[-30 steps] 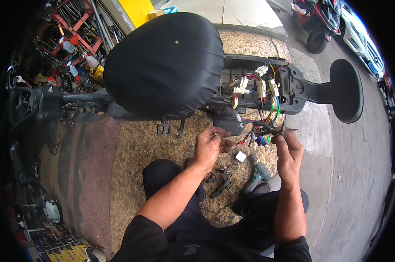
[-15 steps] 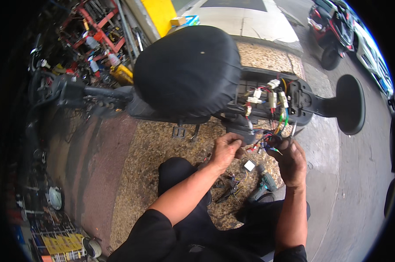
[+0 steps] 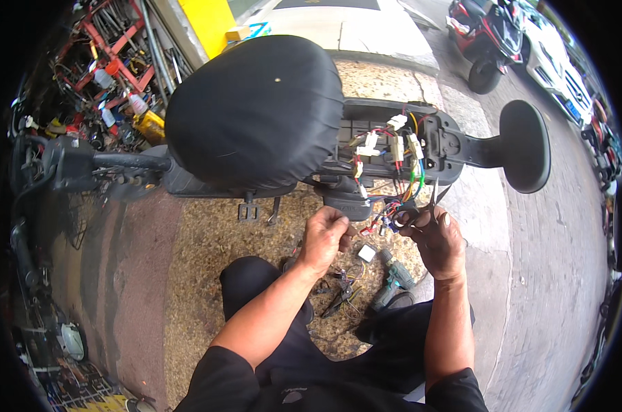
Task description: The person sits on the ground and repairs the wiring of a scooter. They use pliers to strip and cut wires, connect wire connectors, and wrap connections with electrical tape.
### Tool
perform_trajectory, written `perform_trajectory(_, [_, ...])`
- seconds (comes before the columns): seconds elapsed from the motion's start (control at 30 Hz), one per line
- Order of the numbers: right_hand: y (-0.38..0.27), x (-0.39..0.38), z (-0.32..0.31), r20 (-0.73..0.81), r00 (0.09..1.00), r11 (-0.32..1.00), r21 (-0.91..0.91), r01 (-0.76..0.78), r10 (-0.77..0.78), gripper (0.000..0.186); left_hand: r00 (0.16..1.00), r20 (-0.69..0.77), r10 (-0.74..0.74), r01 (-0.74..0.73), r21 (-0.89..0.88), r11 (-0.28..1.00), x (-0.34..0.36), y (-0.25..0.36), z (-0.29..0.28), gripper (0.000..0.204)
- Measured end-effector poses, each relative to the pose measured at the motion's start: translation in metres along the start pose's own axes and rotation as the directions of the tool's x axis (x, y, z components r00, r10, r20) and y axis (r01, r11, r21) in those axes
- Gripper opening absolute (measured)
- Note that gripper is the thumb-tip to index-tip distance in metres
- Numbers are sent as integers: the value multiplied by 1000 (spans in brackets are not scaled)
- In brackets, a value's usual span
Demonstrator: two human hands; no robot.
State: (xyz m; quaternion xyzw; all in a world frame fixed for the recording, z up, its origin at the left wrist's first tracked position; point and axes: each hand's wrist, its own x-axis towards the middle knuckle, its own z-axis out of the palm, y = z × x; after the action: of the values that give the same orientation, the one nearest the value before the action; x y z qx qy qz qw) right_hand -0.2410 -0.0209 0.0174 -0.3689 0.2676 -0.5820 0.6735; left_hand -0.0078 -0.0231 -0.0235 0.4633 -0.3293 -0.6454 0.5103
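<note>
My right hand (image 3: 440, 244) grips black-handled scissors (image 3: 434, 202), their metal blades pointing up beside the loose wire bundle (image 3: 393, 211). My left hand (image 3: 322, 239) is closed with thumb and fingers pinched just below a black housing (image 3: 346, 210); whatever they hold is too small to make out. Above both hands lies the opened rear frame (image 3: 441, 145) of a scooter, with white connectors (image 3: 397, 147) and coloured wires on it. The round black seat (image 3: 249, 110) is to its left. A small white module (image 3: 366, 253) and a teal drill (image 3: 398, 280) lie on the ground below.
A padded backrest (image 3: 526, 145) juts right from the frame, and the handlebar assembly (image 3: 70, 158) is at left. A red rack (image 3: 122, 69) of tools stands upper left. A red scooter (image 3: 482, 44) and white car (image 3: 555, 75) are upper right, beside the road. My knees flank the drill.
The scissor blades have swung from pointing rightward to pointing upward. My left fingers have drawn together and sit a little lower, away from the housing. The whole view has shifted as my head moved.
</note>
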Motion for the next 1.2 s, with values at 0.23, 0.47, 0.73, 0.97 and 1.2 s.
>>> perform_trajectory(0.23, [-12, 2, -7, 51, 997, 997, 48, 60, -63, 58, 992, 5, -127, 125, -220, 967, 3, 12, -3, 5])
perform_trajectory(0.47, [-15, 1, -12, 3, 996, 994, -58, 94, -94, 63, 996, -66, -58, 55, -53, 997, 17, 10, 9, 12])
perform_trajectory(0.73, [-16, -1, -4, 7, 1000, 937, -348, 27, -26, 78, 990, -142, 11, -20, -65, 998, 55, 58, 23, 21])
perform_trajectory(0.97, [-10, -2, 6, 40, 996, 959, -277, -62, 75, 57, 996, -82, 44, -42, 25, 999, 55, 51, 9, 7])
perform_trajectory(1.2, [-1, 9, 21, 217, 949, 915, -382, -132, 228, 21, 996, -28, 86, -82, 121, 989, 53, 51, -7, 8])
